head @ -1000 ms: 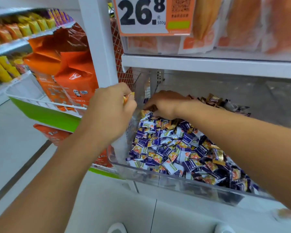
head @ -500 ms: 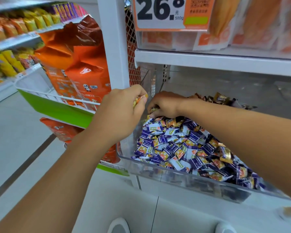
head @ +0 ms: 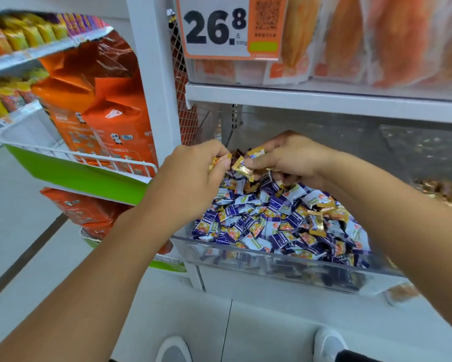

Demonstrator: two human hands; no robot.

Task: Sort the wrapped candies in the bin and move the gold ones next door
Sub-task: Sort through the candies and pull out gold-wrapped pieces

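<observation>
A clear plastic bin (head: 245, 259) on the lower shelf holds a heap of purple-and-white wrapped candies (head: 266, 220) with a few gold ones (head: 321, 212) mixed in. My left hand (head: 191, 176) hovers over the bin's back left corner, its fingers curled round gold candies (head: 219, 160). My right hand (head: 290, 158) is just to its right and pinches gold candies (head: 243, 167), one sticking out by the fingertips. The neighbouring bin of gold and brown candies (head: 444, 190) shows at the right edge.
A white shelf post (head: 154, 82) stands left of the bin. Orange snack bags (head: 99, 100) sit in a green-fronted wire basket (head: 78, 173) further left. A price sign (head: 230, 27) hangs from the shelf above. My shoes (head: 329, 346) are on the floor below.
My right hand has lifted out of the heap with gold candies between its fingers. My left hand stays beside it, still gripping gold candies. The view has shifted slightly left.
</observation>
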